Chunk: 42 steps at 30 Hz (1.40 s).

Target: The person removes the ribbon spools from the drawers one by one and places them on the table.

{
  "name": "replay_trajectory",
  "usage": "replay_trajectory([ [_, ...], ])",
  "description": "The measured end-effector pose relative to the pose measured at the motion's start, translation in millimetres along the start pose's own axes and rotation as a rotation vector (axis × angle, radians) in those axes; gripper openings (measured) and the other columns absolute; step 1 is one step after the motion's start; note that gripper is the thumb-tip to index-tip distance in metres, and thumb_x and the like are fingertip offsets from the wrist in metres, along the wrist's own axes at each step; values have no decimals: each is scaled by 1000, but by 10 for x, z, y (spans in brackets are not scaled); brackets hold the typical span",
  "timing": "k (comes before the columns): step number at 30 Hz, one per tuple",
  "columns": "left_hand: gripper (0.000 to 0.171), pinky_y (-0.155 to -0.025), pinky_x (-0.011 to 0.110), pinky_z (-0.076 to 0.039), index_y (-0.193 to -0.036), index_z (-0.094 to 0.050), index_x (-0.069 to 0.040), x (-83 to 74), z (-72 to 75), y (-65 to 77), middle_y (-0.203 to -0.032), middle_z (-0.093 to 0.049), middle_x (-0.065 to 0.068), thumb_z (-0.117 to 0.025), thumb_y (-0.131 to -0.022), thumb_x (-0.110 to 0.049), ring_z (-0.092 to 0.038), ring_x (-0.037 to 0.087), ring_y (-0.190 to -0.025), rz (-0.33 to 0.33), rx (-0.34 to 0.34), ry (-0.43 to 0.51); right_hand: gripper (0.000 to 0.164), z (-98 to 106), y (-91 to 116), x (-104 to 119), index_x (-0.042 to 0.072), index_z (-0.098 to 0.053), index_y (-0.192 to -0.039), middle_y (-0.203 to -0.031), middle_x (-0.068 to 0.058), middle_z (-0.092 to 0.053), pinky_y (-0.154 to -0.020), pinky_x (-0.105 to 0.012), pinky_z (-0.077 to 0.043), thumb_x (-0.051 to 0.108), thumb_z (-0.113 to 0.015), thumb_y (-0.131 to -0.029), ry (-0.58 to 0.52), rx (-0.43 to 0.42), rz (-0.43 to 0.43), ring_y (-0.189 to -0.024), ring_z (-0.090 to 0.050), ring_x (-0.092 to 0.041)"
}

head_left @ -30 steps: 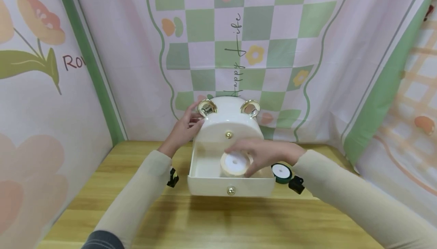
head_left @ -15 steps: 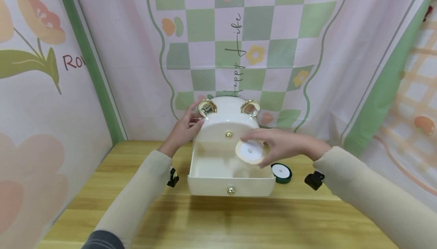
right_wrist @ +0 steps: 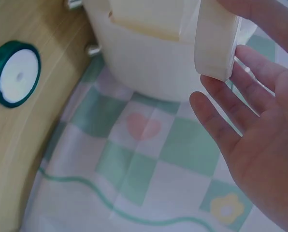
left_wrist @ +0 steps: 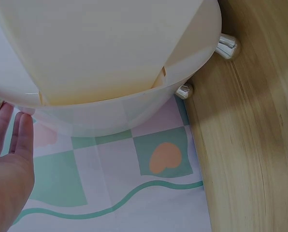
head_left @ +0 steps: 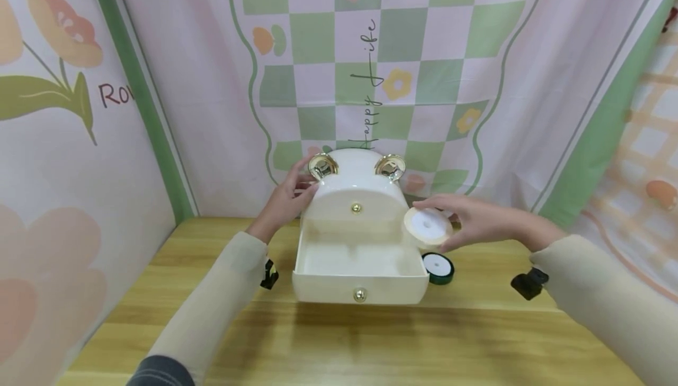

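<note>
A cream ribbon roll (head_left: 426, 225) with a white centre is pinched between the thumb and fingers of my right hand (head_left: 479, 221). It is held up beside the right wall of the pulled-out drawer (head_left: 328, 290), which has nothing in it. The drawer belongs to a cream storage box (head_left: 356, 165) with gold-rimmed ears and gold knobs. My left hand (head_left: 286, 205) rests against the box's left side near the ear, its fingers (left_wrist: 24, 135) extended along the wall in the left wrist view. A dark green ribbon roll (head_left: 438, 269) lies on the table below my right hand.
The box stands on a wooden table (head_left: 265, 339), in front of a checked, flowered curtain (head_left: 360, 80). In the right wrist view the green roll shows left of the box's short metallic feet (right_wrist: 93, 50). Printed cloth also hangs at both sides.
My right hand has lifted the cream ribbon roll out of the drawer and carried it right, past the drawer's side. My left hand stays on the box.
</note>
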<state>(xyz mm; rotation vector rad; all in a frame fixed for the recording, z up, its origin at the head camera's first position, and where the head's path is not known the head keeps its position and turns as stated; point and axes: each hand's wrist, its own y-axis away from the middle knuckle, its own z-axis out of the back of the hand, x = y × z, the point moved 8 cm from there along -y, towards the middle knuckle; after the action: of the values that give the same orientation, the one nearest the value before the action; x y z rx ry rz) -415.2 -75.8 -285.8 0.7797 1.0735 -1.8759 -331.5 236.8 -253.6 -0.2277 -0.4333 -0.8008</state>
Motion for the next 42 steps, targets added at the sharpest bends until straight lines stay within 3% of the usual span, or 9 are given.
replay_trajectory([
  [7, 66, -99, 46, -50, -157, -21, -46, -9, -5, 1, -137, -57, 11, -57, -104, -30, -57, 27, -120, 5, -1, -6, 84, 57, 180, -215, 2, -47, -147, -144, -17, -49, -87, -37, -53, 28, -88, -78, 28, -66, 19, -114, -53, -26],
  [14, 66, -100, 46, -50, -157, -21, -46, -22, -5, 8, -136, -57, 11, -56, -104, -30, -57, 27, -119, 5, -3, -9, 88, 23, 322, -576, -5, -43, -147, -138, -23, -50, -90, -53, -51, 23, -88, -77, -14, -92, -19, -115, -53, -36],
  [20, 66, -97, 46, -51, -156, -21, -48, -2, -14, 9, -137, -56, 11, -57, -104, -30, -57, 27, -119, 20, -2, 4, 88, -46, 490, -974, -8, -42, -146, -139, -30, -48, -83, -48, -51, 24, -87, -77, 17, -111, -115, -113, -53, -36],
  [27, 66, -95, 45, -53, -156, -20, -49, -2, -13, 8, -136, -57, 10, -57, -104, -31, -57, 26, -119, 18, -4, 0, 88, -248, 662, -1415, -4, -41, -148, -141, -33, -43, -79, -41, -49, 28, -85, -80, -33, -79, -290, -113, -52, -38],
  [34, 66, -95, 44, -53, -156, -21, -49, -14, -13, 0, -135, -57, 9, -57, -103, -32, -57, 25, -118, 11, -6, -5, 85, -441, 760, -1669, -10, -44, -144, -134, -35, -49, -80, -41, -45, 21, -85, -76, -71, -109, -274, -105, -54, -32],
  [42, 66, -96, 44, -52, -155, -21, -50, -5, -12, 1, -135, -57, 9, -58, -103, -32, -58, 26, -117, 24, -9, -13, 88, -712, 874, -1982, -11, -42, -144, -138, -39, -43, -88, -48, -44, 22, -86, -75, -108, -85, -352, -117, -49, -46],
])
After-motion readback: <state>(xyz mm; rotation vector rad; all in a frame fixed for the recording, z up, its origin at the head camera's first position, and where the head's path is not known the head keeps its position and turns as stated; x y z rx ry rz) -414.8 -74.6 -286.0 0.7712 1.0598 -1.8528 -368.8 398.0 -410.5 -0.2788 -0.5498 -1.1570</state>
